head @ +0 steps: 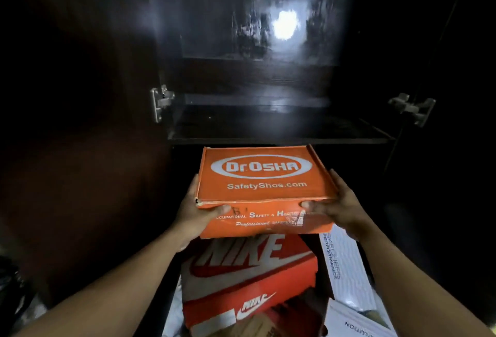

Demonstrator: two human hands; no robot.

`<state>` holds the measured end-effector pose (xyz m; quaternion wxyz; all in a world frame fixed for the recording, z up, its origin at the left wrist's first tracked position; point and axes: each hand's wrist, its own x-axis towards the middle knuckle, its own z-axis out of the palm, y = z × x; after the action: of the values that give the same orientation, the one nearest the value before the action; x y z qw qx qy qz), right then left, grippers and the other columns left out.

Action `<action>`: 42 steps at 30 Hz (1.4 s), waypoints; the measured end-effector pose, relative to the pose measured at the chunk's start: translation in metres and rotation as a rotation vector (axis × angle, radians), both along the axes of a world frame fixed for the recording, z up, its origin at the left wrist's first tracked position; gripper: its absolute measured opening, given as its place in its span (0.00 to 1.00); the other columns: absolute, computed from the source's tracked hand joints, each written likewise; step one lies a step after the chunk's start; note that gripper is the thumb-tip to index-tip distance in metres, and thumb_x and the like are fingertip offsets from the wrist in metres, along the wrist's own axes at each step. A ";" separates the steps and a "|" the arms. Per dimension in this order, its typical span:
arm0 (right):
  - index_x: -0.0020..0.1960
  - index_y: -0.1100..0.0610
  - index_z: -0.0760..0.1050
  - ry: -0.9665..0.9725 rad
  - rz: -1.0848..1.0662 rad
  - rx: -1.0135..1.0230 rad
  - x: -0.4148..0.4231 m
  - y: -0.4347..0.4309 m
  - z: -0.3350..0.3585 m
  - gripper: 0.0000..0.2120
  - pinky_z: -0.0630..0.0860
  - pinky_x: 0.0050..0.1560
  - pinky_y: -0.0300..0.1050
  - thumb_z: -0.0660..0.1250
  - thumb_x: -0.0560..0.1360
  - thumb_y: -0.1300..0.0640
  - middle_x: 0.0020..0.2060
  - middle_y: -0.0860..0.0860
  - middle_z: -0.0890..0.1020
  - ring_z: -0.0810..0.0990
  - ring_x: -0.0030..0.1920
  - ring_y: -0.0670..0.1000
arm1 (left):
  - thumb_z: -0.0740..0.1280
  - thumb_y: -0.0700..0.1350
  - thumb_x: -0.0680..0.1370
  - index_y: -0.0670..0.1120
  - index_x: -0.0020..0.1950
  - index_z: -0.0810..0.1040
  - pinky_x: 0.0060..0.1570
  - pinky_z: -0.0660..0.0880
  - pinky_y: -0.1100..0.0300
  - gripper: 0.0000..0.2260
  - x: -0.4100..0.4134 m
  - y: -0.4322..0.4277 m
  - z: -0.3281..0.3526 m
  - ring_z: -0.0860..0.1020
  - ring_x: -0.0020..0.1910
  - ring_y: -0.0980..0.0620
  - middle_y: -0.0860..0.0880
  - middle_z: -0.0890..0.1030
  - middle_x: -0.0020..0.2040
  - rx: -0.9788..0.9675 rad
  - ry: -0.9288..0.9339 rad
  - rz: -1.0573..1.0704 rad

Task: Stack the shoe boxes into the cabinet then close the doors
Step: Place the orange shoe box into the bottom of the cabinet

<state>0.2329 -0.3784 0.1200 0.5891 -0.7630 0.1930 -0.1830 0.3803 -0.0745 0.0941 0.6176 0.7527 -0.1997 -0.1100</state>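
Head view: Nike box (247,283) nearest, 6 o'clock below load. Left hand (198,213) grips orange shoe box (263,175) at 9 o'clock end, right hand (341,208) at 3 o'clock end. Box held in air, long axis 9-to-3, hands equally near. Cabinet shelf (279,127) at 12 o'clock, just above and beyond box: likely lift, then push forward.

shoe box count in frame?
4: orange Dr.Osha box held by left hand and right hand, Nike box below it, white Skechers box right, another white box bottom right. Others may hide underneath.

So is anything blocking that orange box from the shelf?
Nothing visible. The orange box, held by the left hand and right hand, is just below the shelf, whose lit surface shows no boxes.
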 end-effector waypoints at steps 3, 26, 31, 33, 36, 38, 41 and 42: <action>0.81 0.49 0.48 0.001 0.022 -0.026 0.034 -0.015 -0.019 0.63 0.77 0.55 0.44 0.84 0.58 0.61 0.66 0.48 0.72 0.75 0.64 0.51 | 0.82 0.54 0.63 0.63 0.77 0.58 0.65 0.74 0.48 0.49 0.020 -0.006 -0.024 0.77 0.63 0.57 0.56 0.79 0.64 0.017 -0.052 0.034; 0.79 0.42 0.53 -0.076 0.005 -0.160 0.135 -0.021 -0.110 0.54 0.73 0.63 0.50 0.83 0.63 0.52 0.59 0.31 0.71 0.71 0.64 0.43 | 0.78 0.58 0.63 0.52 0.81 0.50 0.66 0.72 0.40 0.54 0.098 -0.022 -0.105 0.74 0.69 0.50 0.49 0.73 0.71 -0.017 -0.124 0.182; 0.78 0.43 0.56 -0.015 0.050 -0.155 0.132 -0.028 -0.120 0.55 0.76 0.62 0.47 0.85 0.60 0.51 0.58 0.34 0.75 0.76 0.57 0.37 | 0.79 0.59 0.61 0.49 0.79 0.57 0.64 0.75 0.43 0.53 0.094 -0.018 -0.108 0.77 0.65 0.51 0.48 0.76 0.68 -0.005 -0.099 0.146; 0.77 0.46 0.59 0.021 0.070 -0.149 0.127 -0.032 -0.122 0.53 0.78 0.58 0.43 0.85 0.60 0.52 0.57 0.36 0.77 0.78 0.56 0.39 | 0.80 0.60 0.60 0.47 0.77 0.61 0.62 0.76 0.43 0.51 0.092 -0.017 -0.111 0.78 0.63 0.50 0.48 0.78 0.66 -0.003 -0.082 0.116; 0.73 0.48 0.64 0.062 0.106 -0.129 0.113 -0.035 -0.121 0.45 0.80 0.44 0.33 0.83 0.63 0.59 0.57 0.42 0.79 0.81 0.53 0.41 | 0.79 0.65 0.56 0.46 0.76 0.65 0.63 0.76 0.43 0.53 0.089 -0.015 -0.113 0.78 0.62 0.49 0.47 0.79 0.64 0.024 -0.041 0.091; 0.71 0.48 0.64 0.106 0.117 -0.116 0.103 -0.036 -0.122 0.41 0.80 0.37 0.33 0.81 0.65 0.61 0.57 0.44 0.79 0.81 0.49 0.41 | 0.78 0.64 0.55 0.47 0.74 0.67 0.62 0.76 0.47 0.51 0.083 -0.014 -0.110 0.79 0.61 0.49 0.47 0.80 0.63 0.068 -0.012 0.081; 0.70 0.47 0.66 0.201 0.132 -0.112 0.091 -0.037 -0.122 0.39 0.84 0.35 0.50 0.82 0.66 0.58 0.53 0.45 0.81 0.85 0.45 0.51 | 0.79 0.64 0.53 0.49 0.70 0.71 0.60 0.77 0.48 0.48 0.074 -0.009 -0.109 0.79 0.59 0.49 0.48 0.80 0.60 0.135 0.045 0.058; 0.67 0.46 0.68 0.246 0.139 -0.117 0.088 -0.038 -0.124 0.36 0.84 0.36 0.59 0.82 0.65 0.57 0.52 0.48 0.82 0.86 0.44 0.55 | 0.81 0.62 0.54 0.51 0.67 0.72 0.59 0.77 0.48 0.45 0.072 -0.007 -0.111 0.79 0.59 0.49 0.49 0.81 0.59 0.156 0.074 0.047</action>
<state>0.3208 -0.4163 -0.0037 0.5270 -0.8242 0.1993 -0.0578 0.4527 -0.0819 -0.0166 0.5666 0.7983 -0.1500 -0.1384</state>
